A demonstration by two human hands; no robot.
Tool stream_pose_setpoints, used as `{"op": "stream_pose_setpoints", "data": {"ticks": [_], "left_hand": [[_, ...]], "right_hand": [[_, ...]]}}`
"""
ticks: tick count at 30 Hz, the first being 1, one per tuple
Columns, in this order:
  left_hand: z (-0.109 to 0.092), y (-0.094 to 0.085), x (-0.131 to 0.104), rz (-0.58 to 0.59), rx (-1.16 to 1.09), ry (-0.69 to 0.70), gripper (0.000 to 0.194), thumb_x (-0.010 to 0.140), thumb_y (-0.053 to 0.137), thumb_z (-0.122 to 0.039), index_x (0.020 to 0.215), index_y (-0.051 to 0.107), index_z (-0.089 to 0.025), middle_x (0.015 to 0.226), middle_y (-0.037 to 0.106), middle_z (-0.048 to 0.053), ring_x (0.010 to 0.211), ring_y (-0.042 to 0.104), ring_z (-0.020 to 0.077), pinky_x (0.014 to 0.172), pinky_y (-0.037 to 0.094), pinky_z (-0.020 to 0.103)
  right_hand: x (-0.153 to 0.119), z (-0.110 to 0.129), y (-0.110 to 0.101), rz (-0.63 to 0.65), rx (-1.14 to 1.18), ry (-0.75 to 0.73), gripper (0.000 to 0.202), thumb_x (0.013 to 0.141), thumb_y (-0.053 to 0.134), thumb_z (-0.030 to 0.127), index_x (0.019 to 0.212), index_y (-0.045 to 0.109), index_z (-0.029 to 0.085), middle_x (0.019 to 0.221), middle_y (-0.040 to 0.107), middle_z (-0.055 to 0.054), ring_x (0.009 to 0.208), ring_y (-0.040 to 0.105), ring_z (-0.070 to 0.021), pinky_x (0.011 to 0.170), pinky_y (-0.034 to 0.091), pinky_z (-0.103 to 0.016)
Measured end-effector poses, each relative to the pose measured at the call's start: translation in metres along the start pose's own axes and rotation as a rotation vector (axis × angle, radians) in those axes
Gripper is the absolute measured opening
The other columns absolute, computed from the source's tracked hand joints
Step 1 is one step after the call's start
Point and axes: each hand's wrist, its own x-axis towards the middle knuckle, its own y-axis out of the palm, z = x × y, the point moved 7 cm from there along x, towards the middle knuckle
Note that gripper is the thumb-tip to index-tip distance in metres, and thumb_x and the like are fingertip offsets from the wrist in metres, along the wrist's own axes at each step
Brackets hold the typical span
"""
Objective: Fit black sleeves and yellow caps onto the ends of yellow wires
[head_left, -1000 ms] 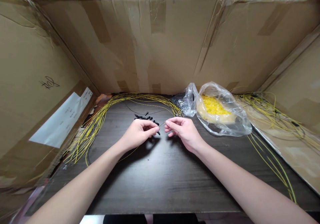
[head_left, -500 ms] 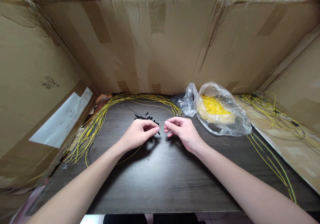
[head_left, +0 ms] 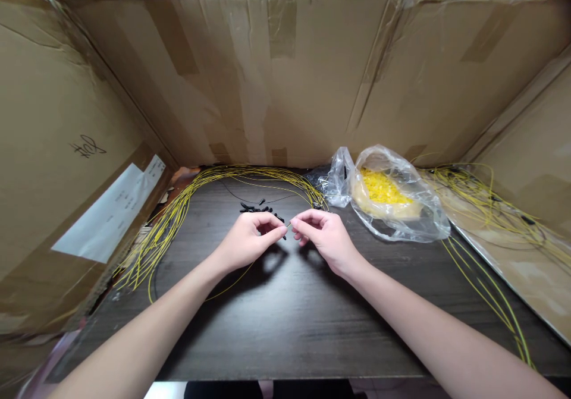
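Note:
Over the middle of the dark table (head_left: 267,321), my left hand (head_left: 252,238) pinches a thin yellow wire (head_left: 232,284), whose length trails down and left beneath the wrist. My right hand (head_left: 319,232) is closed in a pinch at the short wire end between the two hands; whether its fingertips also hold a small part is too small to tell. Several small black pieces (head_left: 256,209) lie just behind my left hand, partly hidden by it. A bundle of yellow wires (head_left: 178,209) curves round behind and to the left of both hands.
Behind my right hand stands an open clear bag (head_left: 428,220) of small yellow pieces (head_left: 386,186), with a smaller plastic bag (head_left: 339,179) beside it. More yellow wires (head_left: 486,197) lie at the right. Cardboard walls (head_left: 223,78) surround the table's back and sides.
My right hand has moved slightly left, so the fingertips of both hands are closer and less of the wire shows between them. The trailing wire loop has shifted slightly left.

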Motion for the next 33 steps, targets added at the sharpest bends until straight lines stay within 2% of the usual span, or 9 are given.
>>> {"op": "stream_pose_setpoints", "data": {"ticks": [6, 13, 16, 20, 25, 30, 33], "left_hand": [[-0.002, 0.003, -0.001, 0.001, -0.009, 0.024, 0.027, 0.088, 0.059, -0.037, 0.081, 0.073, -0.015, 0.076, 0.071, 0.005, 0.07, 0.06, 0.0164, 0.066, 0.045, 0.027], [-0.005, 0.0, -0.001, -0.028, 0.081, 0.051, 0.021, 0.085, 0.062, -0.032, 0.077, 0.072, -0.016, 0.073, 0.07, 0.003, 0.068, 0.06, 0.0156, 0.065, 0.044, 0.026], [-0.004, 0.001, -0.002, -0.011, 0.129, 0.08, 0.02, 0.086, 0.061, -0.029, 0.076, 0.071, -0.016, 0.069, 0.068, 0.002, 0.063, 0.057, 0.0139, 0.061, 0.043, 0.025], [-0.01, 0.004, -0.003, 0.013, 0.254, 0.203, 0.015, 0.084, 0.06, -0.023, 0.075, 0.07, -0.016, 0.067, 0.066, 0.001, 0.061, 0.056, 0.0126, 0.062, 0.042, 0.025], [-0.016, 0.007, -0.005, 0.053, 0.32, 0.28, 0.014, 0.083, 0.06, -0.02, 0.074, 0.071, -0.017, 0.067, 0.066, 0.001, 0.06, 0.056, 0.012, 0.063, 0.041, 0.025], [-0.015, 0.006, -0.006, 0.062, 0.312, 0.272, 0.014, 0.082, 0.061, -0.021, 0.074, 0.072, -0.017, 0.066, 0.066, 0.001, 0.059, 0.056, 0.012, 0.062, 0.041, 0.025], [-0.012, 0.006, -0.005, 0.072, 0.28, 0.249, 0.015, 0.083, 0.062, -0.023, 0.074, 0.072, -0.016, 0.066, 0.066, 0.001, 0.059, 0.056, 0.0118, 0.062, 0.041, 0.024]], "right_hand": [[-0.002, 0.0, 0.004, 0.028, -0.006, -0.004, 0.028, 0.073, 0.076, 0.042, 0.079, 0.072, 0.015, 0.07, 0.067, -0.003, 0.061, 0.061, -0.0137, 0.055, 0.05, -0.025], [0.001, -0.001, -0.003, -0.034, -0.009, 0.016, 0.021, 0.074, 0.073, 0.036, 0.075, 0.068, 0.015, 0.066, 0.065, -0.002, 0.059, 0.059, -0.0135, 0.055, 0.049, -0.025], [0.002, 0.0, -0.005, -0.035, -0.038, 0.005, 0.019, 0.078, 0.068, 0.035, 0.083, 0.067, 0.017, 0.074, 0.066, -0.003, 0.064, 0.061, -0.0149, 0.054, 0.049, -0.026], [0.002, 0.012, -0.003, 0.044, -0.319, -0.141, 0.018, 0.081, 0.063, 0.027, 0.097, 0.069, 0.02, 0.086, 0.068, -0.003, 0.074, 0.061, -0.0153, 0.063, 0.048, -0.026], [0.0, 0.02, 0.004, 0.178, -0.564, -0.294, 0.013, 0.083, 0.059, 0.02, 0.076, 0.07, 0.019, 0.077, 0.069, -0.002, 0.069, 0.059, -0.0141, 0.064, 0.044, -0.026], [0.0, 0.015, 0.007, 0.276, -0.581, -0.263, 0.011, 0.081, 0.06, 0.018, 0.075, 0.069, 0.018, 0.077, 0.069, -0.001, 0.069, 0.058, -0.0137, 0.064, 0.044, -0.025], [0.001, 0.011, 0.007, 0.292, -0.547, -0.196, 0.008, 0.079, 0.061, 0.016, 0.076, 0.068, 0.016, 0.074, 0.067, -0.001, 0.066, 0.057, -0.0122, 0.063, 0.043, -0.024]]}}
